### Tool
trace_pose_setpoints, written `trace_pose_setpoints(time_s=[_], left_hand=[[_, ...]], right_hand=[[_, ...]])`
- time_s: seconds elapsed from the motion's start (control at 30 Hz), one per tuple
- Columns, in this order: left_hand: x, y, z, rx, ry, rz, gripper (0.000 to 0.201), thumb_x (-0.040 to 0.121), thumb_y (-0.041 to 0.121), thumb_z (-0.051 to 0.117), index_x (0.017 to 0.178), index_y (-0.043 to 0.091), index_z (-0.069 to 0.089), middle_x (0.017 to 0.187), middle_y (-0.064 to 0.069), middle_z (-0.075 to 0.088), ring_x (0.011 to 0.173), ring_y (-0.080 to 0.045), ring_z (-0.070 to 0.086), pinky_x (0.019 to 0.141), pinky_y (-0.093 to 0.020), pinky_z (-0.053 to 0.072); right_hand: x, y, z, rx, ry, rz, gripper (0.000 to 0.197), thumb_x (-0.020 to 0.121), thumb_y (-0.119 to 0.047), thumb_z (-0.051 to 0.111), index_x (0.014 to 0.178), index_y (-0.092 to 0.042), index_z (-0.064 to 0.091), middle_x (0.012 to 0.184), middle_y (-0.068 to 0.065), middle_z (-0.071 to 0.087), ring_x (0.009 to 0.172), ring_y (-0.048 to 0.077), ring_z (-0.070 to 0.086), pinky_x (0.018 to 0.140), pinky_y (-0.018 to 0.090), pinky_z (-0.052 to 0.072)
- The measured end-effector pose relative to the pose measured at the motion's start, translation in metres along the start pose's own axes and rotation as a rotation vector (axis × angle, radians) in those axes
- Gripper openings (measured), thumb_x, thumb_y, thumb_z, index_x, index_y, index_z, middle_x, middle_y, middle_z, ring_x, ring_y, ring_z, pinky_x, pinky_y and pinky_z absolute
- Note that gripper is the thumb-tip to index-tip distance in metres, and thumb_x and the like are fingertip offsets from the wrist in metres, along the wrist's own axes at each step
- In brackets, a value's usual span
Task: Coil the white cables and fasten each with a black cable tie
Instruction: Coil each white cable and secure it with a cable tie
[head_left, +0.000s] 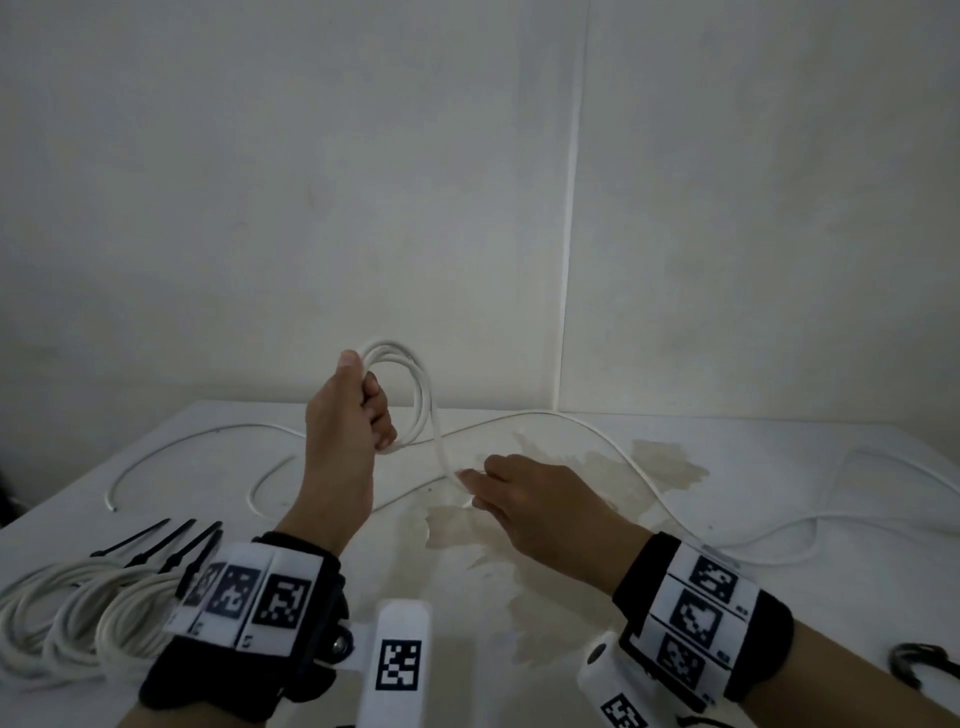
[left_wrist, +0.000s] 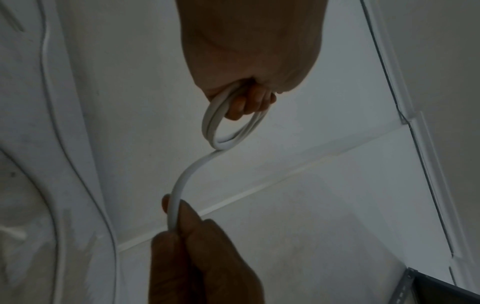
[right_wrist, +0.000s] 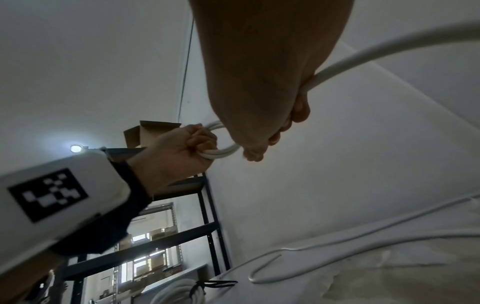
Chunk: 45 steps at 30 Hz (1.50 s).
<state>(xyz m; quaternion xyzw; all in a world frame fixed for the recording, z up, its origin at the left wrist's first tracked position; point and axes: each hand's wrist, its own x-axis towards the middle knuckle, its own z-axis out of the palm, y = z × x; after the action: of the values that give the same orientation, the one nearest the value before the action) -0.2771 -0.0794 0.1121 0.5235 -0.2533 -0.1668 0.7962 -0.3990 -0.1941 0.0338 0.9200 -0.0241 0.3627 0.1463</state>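
Note:
My left hand (head_left: 363, 405) is raised above the table and grips a small coil of white cable (head_left: 422, 395) of a few loops; the same coil (left_wrist: 221, 127) hangs from its curled fingers (left_wrist: 249, 105) in the left wrist view. The free run of that cable drops to my right hand (head_left: 498, 483), which pinches it just above the table. The right hand (left_wrist: 176, 218) also shows pinching the cable from below. Beyond it the cable (head_left: 623, 457) trails off across the table to the right. Several loose black cable ties (head_left: 166, 545) lie at the front left.
Coiled white cables (head_left: 78, 618) lie at the front left edge beside the ties. Another white cable (head_left: 182, 447) snakes over the left of the stained white table (head_left: 519, 597). A dark object (head_left: 919, 665) sits at the right edge. Walls close the back. A black shelf rack (right_wrist: 207, 226) stands off to the left.

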Motion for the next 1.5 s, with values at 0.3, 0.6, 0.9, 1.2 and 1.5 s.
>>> trace_pose_setpoints(time_s=[0.3, 0.6, 0.9, 1.2, 1.5], left_hand=[[-0.015, -0.011, 0.015, 0.175, -0.099, -0.017, 0.037, 0.098, 0.03, 0.03, 0.065, 0.016, 0.037, 0.048, 0.007, 0.032, 0.038, -0.005, 0.029, 0.048, -0.022, 0.031], [-0.037, -0.021, 0.024, 0.3, -0.344, -0.031, 0.043, 0.101, 0.03, 0.027, 0.068, 0.009, 0.043, 0.043, 0.008, 0.044, 0.038, -0.003, 0.042, 0.04, -0.017, 0.034], [-0.041, -0.022, 0.023, 0.415, -0.507, -0.26, 0.041, 0.099, 0.035, 0.03, 0.064, 0.014, 0.04, 0.045, 0.006, 0.037, 0.037, -0.008, 0.026, 0.039, -0.018, 0.023], [-0.041, -0.012, 0.024, 0.269, -0.459, -0.228, 0.042, 0.095, 0.028, 0.043, 0.057, 0.017, 0.031, 0.046, 0.006, 0.024, 0.036, -0.006, 0.017, 0.035, -0.014, 0.018], [-0.042, -0.016, 0.033, 0.084, -0.258, -0.169, 0.043, 0.096, 0.029, 0.041, 0.056, 0.018, 0.03, 0.038, 0.01, 0.024, 0.032, -0.005, 0.018, 0.034, -0.016, 0.018]], right_hand=[[0.011, -0.014, -0.013, -0.028, 0.028, -0.075, 0.031, 0.084, -0.026, 0.039, 0.068, -0.018, 0.064, 0.063, -0.005, 0.053, 0.052, 0.013, 0.052, 0.037, 0.019, 0.026], [0.027, -0.006, -0.04, 0.008, 0.264, -0.227, 0.021, 0.084, -0.026, 0.054, 0.071, -0.012, 0.062, 0.07, 0.003, 0.062, 0.061, 0.013, 0.05, 0.044, 0.024, 0.036], [0.028, 0.03, -0.058, 0.238, 0.241, -0.03, 0.02, 0.083, -0.035, 0.056, 0.08, -0.018, 0.045, 0.069, 0.003, 0.055, 0.052, 0.013, 0.045, 0.044, 0.021, 0.035], [0.013, 0.045, -0.055, 0.677, 0.132, 0.398, 0.026, 0.089, -0.025, 0.053, 0.09, -0.004, 0.067, 0.07, -0.015, 0.058, 0.065, -0.002, 0.054, 0.063, 0.01, 0.04], [0.017, 0.009, -0.064, 1.023, 0.077, 0.665, 0.022, 0.096, -0.026, 0.045, 0.088, -0.013, 0.061, 0.068, -0.004, 0.06, 0.049, -0.002, 0.047, 0.053, 0.011, 0.035]])
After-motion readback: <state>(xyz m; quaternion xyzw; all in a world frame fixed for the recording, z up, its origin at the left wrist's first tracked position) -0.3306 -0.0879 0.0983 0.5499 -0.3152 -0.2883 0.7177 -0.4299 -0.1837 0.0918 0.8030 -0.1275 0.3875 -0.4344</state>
